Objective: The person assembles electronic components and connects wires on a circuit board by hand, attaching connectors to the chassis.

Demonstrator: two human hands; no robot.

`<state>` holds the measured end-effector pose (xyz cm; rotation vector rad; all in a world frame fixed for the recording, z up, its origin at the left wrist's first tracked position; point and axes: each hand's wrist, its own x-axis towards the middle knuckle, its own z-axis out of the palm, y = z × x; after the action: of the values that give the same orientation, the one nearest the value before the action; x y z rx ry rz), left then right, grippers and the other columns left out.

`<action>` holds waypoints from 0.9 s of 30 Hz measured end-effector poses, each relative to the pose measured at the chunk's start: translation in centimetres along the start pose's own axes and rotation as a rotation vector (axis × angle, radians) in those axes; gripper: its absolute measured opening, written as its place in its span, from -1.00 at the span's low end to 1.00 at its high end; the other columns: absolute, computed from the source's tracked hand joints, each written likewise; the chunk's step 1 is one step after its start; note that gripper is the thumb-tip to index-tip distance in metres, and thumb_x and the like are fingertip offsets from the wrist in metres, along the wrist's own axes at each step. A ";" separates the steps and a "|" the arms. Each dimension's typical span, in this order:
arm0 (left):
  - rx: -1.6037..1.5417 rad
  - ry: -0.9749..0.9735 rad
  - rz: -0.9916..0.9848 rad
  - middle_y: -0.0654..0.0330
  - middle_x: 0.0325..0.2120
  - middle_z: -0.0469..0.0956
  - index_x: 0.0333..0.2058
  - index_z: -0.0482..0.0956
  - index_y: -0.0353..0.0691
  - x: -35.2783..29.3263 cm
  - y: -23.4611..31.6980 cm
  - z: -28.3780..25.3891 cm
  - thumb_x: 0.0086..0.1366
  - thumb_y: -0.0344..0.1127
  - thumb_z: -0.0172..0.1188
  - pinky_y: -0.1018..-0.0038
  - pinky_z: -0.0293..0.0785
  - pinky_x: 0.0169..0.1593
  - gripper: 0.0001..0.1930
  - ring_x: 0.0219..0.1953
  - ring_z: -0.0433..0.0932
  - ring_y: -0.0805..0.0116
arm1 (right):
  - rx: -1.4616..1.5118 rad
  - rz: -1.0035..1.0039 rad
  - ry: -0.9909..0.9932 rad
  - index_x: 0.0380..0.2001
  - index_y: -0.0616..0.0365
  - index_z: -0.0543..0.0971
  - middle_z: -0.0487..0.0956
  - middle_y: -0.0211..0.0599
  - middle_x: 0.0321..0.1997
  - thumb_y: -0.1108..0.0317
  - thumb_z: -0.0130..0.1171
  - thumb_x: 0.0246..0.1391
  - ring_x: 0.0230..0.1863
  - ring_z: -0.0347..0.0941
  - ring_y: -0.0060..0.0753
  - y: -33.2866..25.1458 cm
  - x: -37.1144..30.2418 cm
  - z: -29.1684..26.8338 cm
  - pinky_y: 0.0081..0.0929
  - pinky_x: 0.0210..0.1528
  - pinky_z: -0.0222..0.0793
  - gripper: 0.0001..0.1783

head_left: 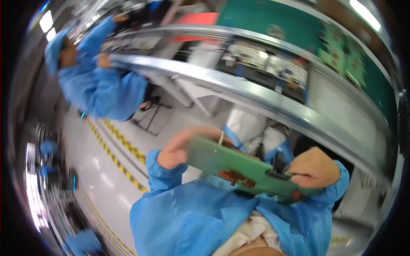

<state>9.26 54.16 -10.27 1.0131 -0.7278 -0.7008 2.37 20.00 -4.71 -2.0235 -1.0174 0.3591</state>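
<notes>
A green flat board (pixel 209 155) with reddish-brown parts on its face is held tilted in front of my body. My left hand (pixel 179 147) wraps round its left end, thumb on the near side and fingers along the far edge. My right hand (pixel 315 168) is closed at its right part, beside a black block-like piece (pixel 278 168) that stands on the board. What exactly the right fingers pinch there is hidden. A thin pale strip (pixel 221 137) sticks up at the board's upper edge. Motion blurs the picture.
A metal-railed line (pixel 209 79) runs across in front of me, carrying a dark tray (pixel 265 70) of small parts. More green boards (pixel 341 55) stand at the far right. White bags (pixel 245 123) sit beneath the rail. A co-worker in blue (pixel 100 85) sits at the left.
</notes>
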 end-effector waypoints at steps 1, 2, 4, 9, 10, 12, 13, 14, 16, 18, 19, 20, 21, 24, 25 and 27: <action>-0.022 -0.021 -0.104 -0.05 0.03 0.38 0.13 0.22 -0.39 0.0 0.5 0.2 0.14 0.00 0.18 0.32 0.24 0.13 -0.28 0.07 0.37 0.16 | -0.008 0.013 -0.109 -0.47 0.13 0.53 0.44 -0.23 -0.61 0.33 0.13 -0.06 -0.58 0.41 -0.15 0.1 1.6 -0.2 -0.34 -0.56 0.31 -0.89; 0.228 0.008 -0.219 0.04 -0.03 0.46 0.13 0.27 -0.30 -0.9 1.0 0.0 0.15 -0.19 0.21 0.38 0.31 0.07 -0.40 0.01 0.43 0.26 | 0.005 0.035 -0.237 -0.50 0.10 0.53 0.44 -0.23 -0.62 0.29 0.12 -0.04 -0.58 0.41 -0.16 0.2 3.3 0.1 -0.32 -0.57 0.29 -0.87; 0.428 0.101 -0.174 0.11 -0.19 0.57 -0.03 0.45 -0.29 -1.8 -0.5 0.1 0.14 -0.32 0.22 0.49 0.39 -0.05 -0.59 -0.15 0.52 0.37 | -0.099 0.066 -0.412 -0.49 0.10 0.55 0.45 -0.23 -0.62 0.24 0.11 -0.01 -0.58 0.41 -0.16 0.5 5.2 1.0 -0.31 -0.57 0.29 -0.83; 0.184 0.369 -0.028 -0.02 -0.21 0.56 -0.16 0.54 -0.33 -7.0 -7.4 -1.0 0.13 -0.26 0.24 0.39 0.38 -0.01 -0.66 -0.12 0.52 0.23 | 0.032 0.270 -0.312 -0.35 0.16 0.60 0.53 -0.20 -0.55 0.14 0.08 0.02 -0.57 0.45 -0.20 2.8 5.2 2.4 -0.42 -0.53 0.32 -0.69; 0.097 0.435 0.026 -0.02 -0.21 0.56 -0.14 0.53 -0.32 -7.4 -8.0 -1.2 0.13 -0.28 0.23 0.38 0.38 0.00 -0.67 -0.13 0.52 0.23 | 0.133 0.275 -0.293 -0.27 0.16 0.59 0.54 -0.17 -0.52 0.11 0.11 0.01 -0.52 0.48 -0.19 3.5 4.6 2.1 -0.43 -0.47 0.34 -0.65; 0.076 0.462 0.022 -0.02 -0.21 0.56 -0.10 0.49 -0.32 -7.0 -8.3 -1.1 0.12 -0.28 0.23 0.38 0.37 0.00 -0.62 -0.12 0.52 0.25 | 0.307 0.262 -0.375 0.01 0.22 0.45 0.55 -0.03 -0.22 0.08 0.19 -0.04 -0.22 0.53 -0.23 6.8 1.8 0.9 -0.41 -0.23 0.40 -0.42; 0.051 0.463 0.001 -0.02 -0.21 0.56 -0.05 0.46 -0.31 -6.2 -8.6 -1.4 0.11 -0.29 0.22 0.38 0.37 0.00 -0.58 -0.12 0.52 0.26 | 0.299 0.259 -0.374 0.01 0.22 0.45 0.55 -0.03 -0.22 0.08 0.19 -0.04 -0.22 0.53 -0.23 7.5 0.7 1.8 -0.41 -0.23 0.40 -0.42; 0.003 0.478 0.005 0.00 -0.23 0.57 0.06 0.35 -0.30 -6.0 -9.2 -1.4 0.12 -0.22 0.21 0.39 0.37 0.00 -0.46 -0.14 0.52 0.29 | 0.272 0.111 -0.055 -0.06 0.27 0.48 0.55 -0.01 -0.23 0.00 0.06 0.03 -0.28 0.51 -0.21 8.5 -0.4 3.1 -0.36 -0.23 0.41 -0.43; -0.033 0.469 -0.003 0.02 -0.20 0.56 0.09 0.31 -0.29 -5.4 -9.5 -1.7 0.14 -0.18 0.20 0.39 0.35 0.02 -0.43 -0.11 0.51 0.29 | 0.520 0.051 0.567 0.05 0.28 0.38 0.49 0.04 -0.13 -0.08 -0.07 0.12 -0.16 0.47 -0.12 8.5 -3.5 7.5 -0.23 -0.03 0.38 -0.35; -0.074 0.437 -0.012 0.04 -0.18 0.55 0.12 0.27 -0.29 -5.4 -10.2 -1.9 0.16 -0.14 0.18 0.39 0.33 0.03 -0.40 -0.08 0.49 0.29 | 0.748 0.527 0.419 0.19 0.30 0.13 0.32 0.07 0.11 -0.03 0.08 0.07 0.15 0.27 -0.16 5.8 -3.1 7.9 -0.27 0.14 0.26 -0.20; -0.118 0.473 -0.050 0.09 -0.14 0.50 0.14 0.25 -0.26 -5.8 -11.1 -1.6 0.20 -0.15 0.15 0.40 0.33 0.03 -0.42 -0.04 0.45 0.32 | 0.794 0.341 0.476 0.21 0.31 0.08 0.23 0.06 0.22 -0.01 0.13 0.04 0.22 0.20 -0.19 5.1 -3.4 9.1 -0.28 0.15 0.24 -0.16; -0.161 0.503 -0.093 0.15 -0.10 0.45 0.16 0.22 -0.23 -6.4 -12.2 -1.3 0.24 -0.15 0.11 0.40 0.33 0.02 -0.44 0.00 0.40 0.35 | 0.733 0.401 0.682 0.26 0.27 -0.04 0.01 -0.03 0.35 -0.04 0.19 -0.01 0.24 0.16 -0.22 7.7 -5.6 11.7 -0.30 0.15 0.25 -0.04; -0.114 0.586 -0.141 0.15 -0.09 0.43 0.15 0.22 -0.24 -7.9 -14.0 -0.8 0.24 -0.13 0.11 0.40 0.32 0.03 -0.43 0.01 0.37 0.36 | 0.946 0.391 0.740 0.27 0.23 -0.06 0.37 -0.11 0.11 0.30 0.17 -0.05 0.08 0.34 -0.22 6.3 -3.9 12.3 -0.28 0.09 0.27 -0.11; -0.100 0.694 -0.249 0.07 0.08 0.32 0.17 0.13 -0.31 -11.9 -15.7 -0.5 0.17 0.01 0.18 0.34 0.27 0.13 -0.27 0.06 0.37 0.24 | 1.030 0.489 0.973 0.18 0.26 0.15 0.40 -0.14 0.06 0.38 0.21 -0.10 0.04 0.37 -0.27 8.0 -6.3 16.5 -0.34 0.06 0.28 -0.24; 0.004 0.664 -0.243 0.06 0.04 0.35 0.15 0.15 -0.32 -12.5 -15.6 -1.1 0.17 0.01 0.18 0.34 0.30 0.10 -0.29 0.05 0.38 0.24 | 0.813 0.480 0.706 0.13 0.25 0.23 0.41 -0.15 0.05 0.45 0.19 -0.10 0.02 0.37 -0.31 9.8 -8.8 16.9 -0.36 0.05 0.29 -0.33; 0.103 0.575 -0.244 0.05 0.00 0.39 0.12 0.16 -0.33 -12.4 -15.4 -2.9 0.17 0.01 0.18 0.33 0.34 0.07 -0.30 0.03 0.39 0.24 | 0.590 0.504 0.493 0.08 0.25 0.30 0.41 -0.17 0.04 0.52 0.17 -0.11 0.01 0.37 -0.34 9.2 -10.1 17.5 -0.37 0.03 0.30 -0.40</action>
<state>1.81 59.90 -27.95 1.3340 -0.1410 -0.5412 -8.93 18.76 -23.81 -1.6654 -0.0641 0.3439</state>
